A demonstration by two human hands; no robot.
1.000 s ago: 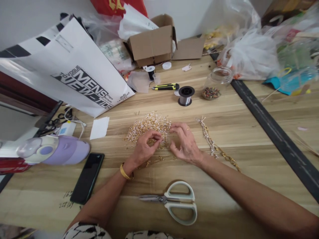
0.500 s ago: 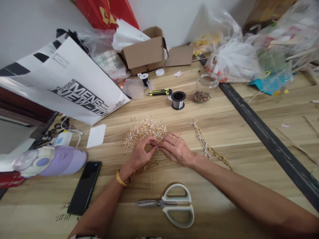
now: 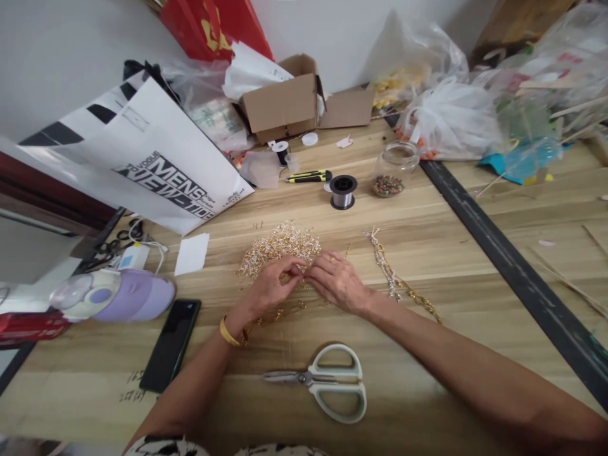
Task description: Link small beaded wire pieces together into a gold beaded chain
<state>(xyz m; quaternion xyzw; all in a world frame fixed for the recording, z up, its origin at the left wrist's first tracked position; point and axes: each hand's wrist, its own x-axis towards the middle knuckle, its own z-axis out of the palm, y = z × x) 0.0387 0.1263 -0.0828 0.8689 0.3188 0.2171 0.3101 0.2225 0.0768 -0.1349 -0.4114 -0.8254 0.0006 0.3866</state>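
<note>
My left hand point(image 3: 275, 283) and my right hand point(image 3: 338, 283) meet at the fingertips in front of a heap of small gold and silvery links point(image 3: 275, 247). Both are pinched closed; whatever sits between the fingertips is too small to make out. Below them a thin gold chain point(image 3: 280, 312) lies on the wood, partly hidden by the left hand and wrist. To the right rests a bundle of gold and silver chains point(image 3: 392, 277). Scissors with pale handles point(image 3: 327, 379) lie nearer to me, blades pointing left.
Behind the heap are a wire spool point(image 3: 342, 192), a yellow-black utility knife point(image 3: 308, 177) and a glass jar point(image 3: 395, 168) of dark beads. At left stand a white paper bag point(image 3: 180, 164), a purple bottle point(image 3: 128, 296) and a phone point(image 3: 171, 345). A cardboard box point(image 3: 280, 104) sits at the back.
The camera view has turned slightly, so the things at left appear shifted right. My hands stay pinched together at nearly the same spot before the heap.
</note>
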